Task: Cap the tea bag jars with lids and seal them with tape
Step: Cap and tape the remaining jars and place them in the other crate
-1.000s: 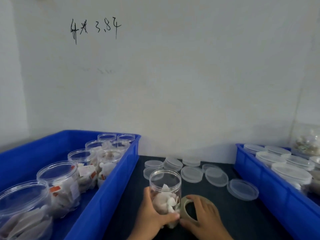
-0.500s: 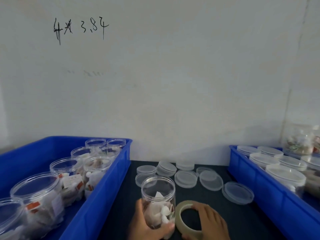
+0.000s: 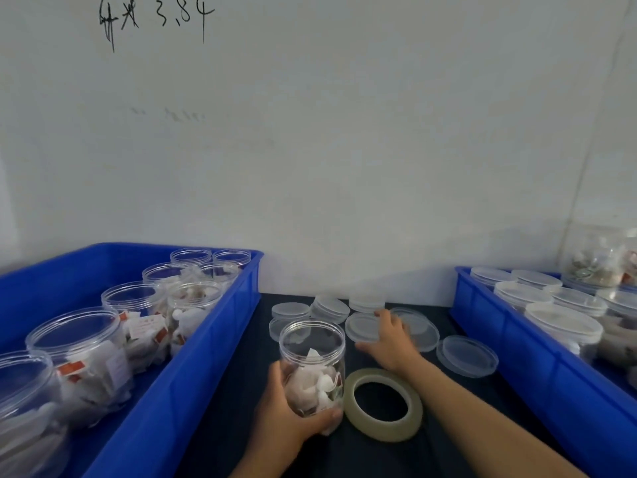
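Left blue bin (image 3: pixel 213 343), holding uncapped jars (image 3: pixel 138 308) of tea bags: capping not yet done there. Right blue bin (image 3: pixel 510 339), holding capped jars (image 3: pixel 562 326); tape on those too small to confirm. Dark tabletop (image 3: pixel 448 426) between the bins. Roll of tape (image 3: pixel 382 405) flat on the tabletop, near centre, just right of the working jar, untouched by either hand. Working jar (image 3: pixel 312 360) upright at near centre, open-topped, tea bags inside. Loose lids (image 3: pixel 467 355) scattered at the far centre of the tabletop. Left hand (image 3: pixel 286 419): grip wrapped round the lower part of the working jar. Right hand (image 3: pixel 389 343): fingers spread and fairly straight on one lid (image 3: pixel 362 327), nothing yet grasped. Judged status: current jar awaiting lid, then tape; left bin stock outstanding.
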A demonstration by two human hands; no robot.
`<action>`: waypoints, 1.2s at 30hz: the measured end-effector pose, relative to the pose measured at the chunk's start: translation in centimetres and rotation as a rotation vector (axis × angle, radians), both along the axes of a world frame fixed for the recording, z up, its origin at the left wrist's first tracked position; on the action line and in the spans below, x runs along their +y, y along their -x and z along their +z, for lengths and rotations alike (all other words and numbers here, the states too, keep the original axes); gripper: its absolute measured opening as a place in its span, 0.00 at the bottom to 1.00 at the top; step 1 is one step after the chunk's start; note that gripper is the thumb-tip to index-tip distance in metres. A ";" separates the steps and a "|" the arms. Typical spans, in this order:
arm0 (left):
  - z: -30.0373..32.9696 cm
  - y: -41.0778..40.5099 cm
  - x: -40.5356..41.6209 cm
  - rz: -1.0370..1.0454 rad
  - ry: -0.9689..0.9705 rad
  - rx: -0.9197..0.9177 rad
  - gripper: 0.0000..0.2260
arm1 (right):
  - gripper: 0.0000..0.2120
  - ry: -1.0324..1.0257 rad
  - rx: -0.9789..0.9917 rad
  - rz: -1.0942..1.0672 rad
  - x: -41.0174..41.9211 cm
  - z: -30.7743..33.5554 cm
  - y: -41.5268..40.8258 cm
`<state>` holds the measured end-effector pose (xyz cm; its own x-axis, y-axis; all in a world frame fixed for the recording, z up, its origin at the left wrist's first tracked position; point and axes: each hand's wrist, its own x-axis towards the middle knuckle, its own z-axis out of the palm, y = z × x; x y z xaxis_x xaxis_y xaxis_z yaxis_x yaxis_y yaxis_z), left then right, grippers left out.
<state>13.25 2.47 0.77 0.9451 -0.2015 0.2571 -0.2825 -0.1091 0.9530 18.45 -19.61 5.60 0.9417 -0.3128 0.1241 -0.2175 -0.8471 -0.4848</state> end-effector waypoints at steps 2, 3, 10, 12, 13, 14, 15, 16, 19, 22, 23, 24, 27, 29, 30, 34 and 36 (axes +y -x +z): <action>0.0 -0.1 0.0 0.003 -0.022 -0.006 0.35 | 0.41 0.108 0.092 -0.028 -0.1 -0.3 -1.6; 0.0 0.0 -0.1 0.004 -0.026 -0.008 0.35 | 0.42 0.134 0.119 -0.044 0.0 -0.5 -2.2; 0.2 0.2 -0.1 0.027 -0.046 -0.004 0.33 | 0.42 0.234 0.060 -0.079 0.1 -1.6 -3.3; 0.1 0.2 -0.1 0.038 -0.044 -0.001 0.33 | 0.44 0.238 0.069 -0.061 -0.2 -1.7 -3.4; 0.1 0.3 -0.1 0.040 -0.037 0.002 0.33 | 0.46 0.238 0.076 -0.056 -0.3 -1.7 -3.4; 0.1 0.3 -0.1 0.039 -0.036 0.005 0.34 | 0.47 0.232 0.079 -0.058 -0.3 -1.7 -3.3; 0.1 0.3 -0.1 0.036 -0.041 0.009 0.34 | 0.47 0.221 0.076 -0.067 -0.1 -1.7 -3.3; 0.1 0.3 -0.1 0.030 -0.044 0.014 0.34 | 0.47 0.209 0.062 -0.080 0.0 -1.7 -3.2; 0.1 0.4 -0.1 0.022 -0.034 0.013 0.34 | 0.42 0.223 -0.023 -0.089 0.7 -2.0 -2.9; 0.2 0.5 -0.1 0.012 -0.023 0.010 0.35 | 0.40 0.337 -0.025 -0.055 1.0 -1.8 -2.5; 0.2 0.5 -0.1 0.003 -0.021 0.014 0.35 | 0.40 0.361 -0.033 -0.044 0.9 -1.4 -2.3; 0.2 0.5 -0.1 -0.001 -0.015 0.018 0.35 | 0.39 0.369 -0.048 -0.029 0.8 -1.0 -2.1; 0.4 0.3 -0.1 0.013 0.004 0.037 0.39 | 0.39 0.345 -0.076 0.075 0.5 0.6 -0.7; 0.5 0.1 -0.2 0.015 -0.005 0.042 0.38 | 0.39 0.385 -0.059 0.175 0.4 1.7 0.9; 0.5 0.1 -0.3 0.016 -0.009 0.040 0.37 | 0.40 0.410 -0.035 0.223 0.6 2.2 1.8; 0.4 -0.1 -0.2 0.007 -0.009 0.058 0.38 | 0.44 0.481 0.029 0.364 1.5 4.1 5.0; 0.4 0.0 -0.1 0.005 -0.011 0.061 0.38 | 0.44 0.503 -0.008 0.419 2.0 5.1 6.3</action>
